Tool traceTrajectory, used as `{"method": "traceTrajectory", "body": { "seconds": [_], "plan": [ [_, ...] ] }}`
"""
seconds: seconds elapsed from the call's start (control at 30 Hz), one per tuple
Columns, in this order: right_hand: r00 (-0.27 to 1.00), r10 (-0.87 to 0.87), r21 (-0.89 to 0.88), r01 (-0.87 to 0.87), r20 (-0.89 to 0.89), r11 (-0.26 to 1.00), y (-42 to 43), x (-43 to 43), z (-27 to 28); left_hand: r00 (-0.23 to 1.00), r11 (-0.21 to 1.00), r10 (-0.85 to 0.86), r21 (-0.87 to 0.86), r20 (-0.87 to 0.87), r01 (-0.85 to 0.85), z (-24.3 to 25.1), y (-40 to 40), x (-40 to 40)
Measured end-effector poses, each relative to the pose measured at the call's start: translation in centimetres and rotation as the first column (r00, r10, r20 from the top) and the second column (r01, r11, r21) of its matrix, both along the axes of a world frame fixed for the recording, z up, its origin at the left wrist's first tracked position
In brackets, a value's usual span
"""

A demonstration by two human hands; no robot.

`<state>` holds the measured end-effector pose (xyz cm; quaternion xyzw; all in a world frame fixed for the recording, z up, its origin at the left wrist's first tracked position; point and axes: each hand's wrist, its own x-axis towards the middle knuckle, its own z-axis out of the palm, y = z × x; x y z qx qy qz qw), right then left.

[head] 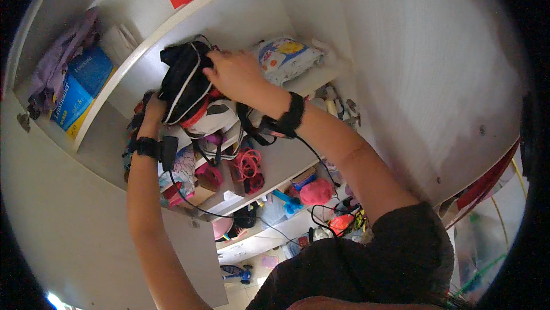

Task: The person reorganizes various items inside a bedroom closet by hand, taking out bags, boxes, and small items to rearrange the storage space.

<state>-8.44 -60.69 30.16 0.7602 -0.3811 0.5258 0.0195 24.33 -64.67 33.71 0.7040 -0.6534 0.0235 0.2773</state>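
Observation:
A black fabric bag with white piping (pixel 182 80) is tilted at the edge of a cupboard shelf, between my two hands. My right hand (pixel 238 71) grips its right side near the top, with fingertips on the dark cloth. Against the bag's lower left side is my left hand (pixel 154 108), its fingers partly hidden by the bag. Below the bag bulges a white and black fabric item (pixel 215 117) with red trim beside it. Black straps (pixel 253 127) hang down under my right wrist. Each wrist wears a black band with a cabled device.
A white printed plastic packet (pixel 288 57) lies right of the bag on the same shelf. Blue boxes (pixel 84 86) and purple cloth (pixel 64 59) sit upper left. Lower shelves hold pink cords (pixel 248 164), a pink round item (pixel 316 192) and several small things. Open cupboard doors flank both sides.

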Motion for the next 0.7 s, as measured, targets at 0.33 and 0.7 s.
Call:
{"method": "traceTrajectory", "body": {
  "seconds": [0.33, 0.7],
  "plan": [
    [0.972, 0.233, 0.272, -0.221, -0.012, 0.936, -1.9, 3.1, -3.0, 0.303, 0.97, 0.078, -0.002, 0.95, -0.245, 0.5, -0.9, 3.6],
    [0.908, -0.324, 0.088, 0.357, -0.264, 0.93, -3.1, -9.9, -9.1, 0.928, 0.997, -0.012, 0.061, -0.373, 0.038, 3.5, 17.1, -12.5]
  ]
}}
